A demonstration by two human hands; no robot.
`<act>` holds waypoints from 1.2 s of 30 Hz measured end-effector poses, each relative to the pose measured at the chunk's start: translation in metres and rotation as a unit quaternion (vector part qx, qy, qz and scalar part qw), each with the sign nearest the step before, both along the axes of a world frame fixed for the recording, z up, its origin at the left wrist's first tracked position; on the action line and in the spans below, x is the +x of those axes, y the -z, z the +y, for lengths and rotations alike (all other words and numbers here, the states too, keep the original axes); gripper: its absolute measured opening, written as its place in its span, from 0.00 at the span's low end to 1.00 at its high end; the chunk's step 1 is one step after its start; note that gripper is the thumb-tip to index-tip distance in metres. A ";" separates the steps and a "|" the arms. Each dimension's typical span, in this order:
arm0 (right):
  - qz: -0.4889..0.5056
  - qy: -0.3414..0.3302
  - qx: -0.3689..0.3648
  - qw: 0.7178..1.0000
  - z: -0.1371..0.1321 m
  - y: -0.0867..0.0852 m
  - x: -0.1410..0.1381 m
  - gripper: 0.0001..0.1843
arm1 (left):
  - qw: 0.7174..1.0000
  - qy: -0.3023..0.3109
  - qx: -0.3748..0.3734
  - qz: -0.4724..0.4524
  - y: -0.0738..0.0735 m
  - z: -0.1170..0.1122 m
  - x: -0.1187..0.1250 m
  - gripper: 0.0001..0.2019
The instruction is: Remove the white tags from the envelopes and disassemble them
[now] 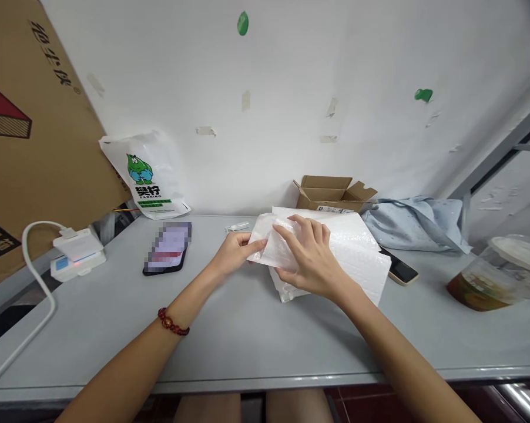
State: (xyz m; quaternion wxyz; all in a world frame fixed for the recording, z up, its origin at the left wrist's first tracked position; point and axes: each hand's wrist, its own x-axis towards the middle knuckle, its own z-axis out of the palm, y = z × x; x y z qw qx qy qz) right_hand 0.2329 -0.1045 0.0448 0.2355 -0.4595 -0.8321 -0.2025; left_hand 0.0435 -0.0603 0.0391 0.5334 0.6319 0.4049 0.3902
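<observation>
the left hand [234, 254] pinches white wrapping [277, 249], the right hand [314, 258] spread across it.

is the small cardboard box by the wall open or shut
The box is open: its flaps are spread apart and part of its inside shows. Whether it holds anything, I cannot tell.

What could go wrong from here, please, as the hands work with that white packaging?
The white packaging, pinched by the left hand, might tear if tugged. It partly hides the phone to its right, so a sweep could knock that. Farther right, the clear tub seems to hold dark liquid, which a bump might spill.
</observation>
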 end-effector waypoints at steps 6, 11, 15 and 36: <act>-0.002 0.006 0.031 1.000 -0.003 0.000 -0.005 0.34 | 0.999 -0.031 -0.004 -0.018 0.005 0.007 -0.004 0.16; -0.035 0.035 0.049 0.998 -0.002 0.001 -0.004 0.34 | 0.995 -0.053 -0.034 -0.081 0.011 0.011 -0.006 0.18; -0.040 0.038 0.059 0.997 0.000 0.000 0.000 0.31 | 0.993 -0.065 -0.048 -0.082 0.010 0.015 -0.010 0.19; 0.145 0.054 -0.009 0.988 0.016 -0.002 0.018 0.20 | 0.873 -0.141 0.265 0.385 0.056 0.070 -0.060 0.09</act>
